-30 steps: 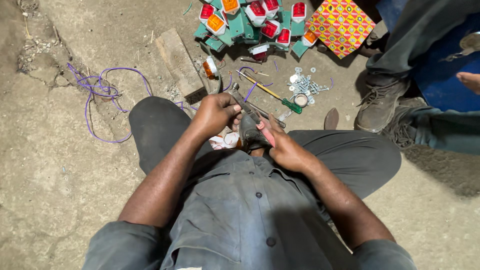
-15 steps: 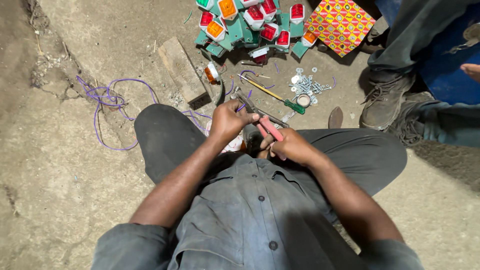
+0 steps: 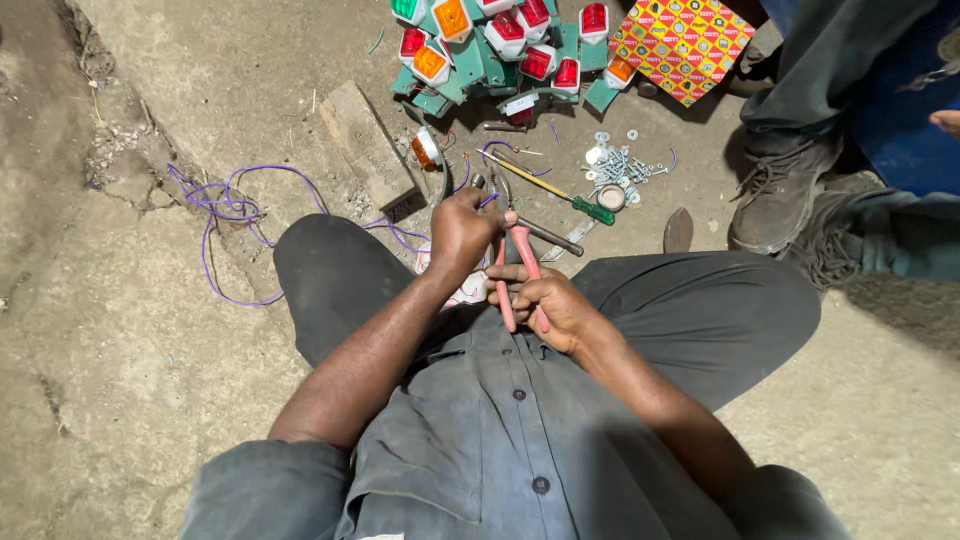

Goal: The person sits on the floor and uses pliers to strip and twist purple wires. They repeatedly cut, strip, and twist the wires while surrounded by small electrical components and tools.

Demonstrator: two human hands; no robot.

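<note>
Since half a second ago my right hand (image 3: pixel 555 305) has swung the pink-handled pliers (image 3: pixel 518 275) upright in a closed grip over my lap, left hand (image 3: pixel 462 228) fisted on purple wire (image 3: pixel 400 235) at their tip, so cutting/stripping continues.

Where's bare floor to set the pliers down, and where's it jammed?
Free: concrete left of the left knee, beyond the purple wire; also lower right, past the right thigh and below the other person's boot. Crowded: ahead of the hands, where the wood block, screwdriver, loose screws and lamp pile lie close together. Right hand holds the pink-handled pliers.
</note>
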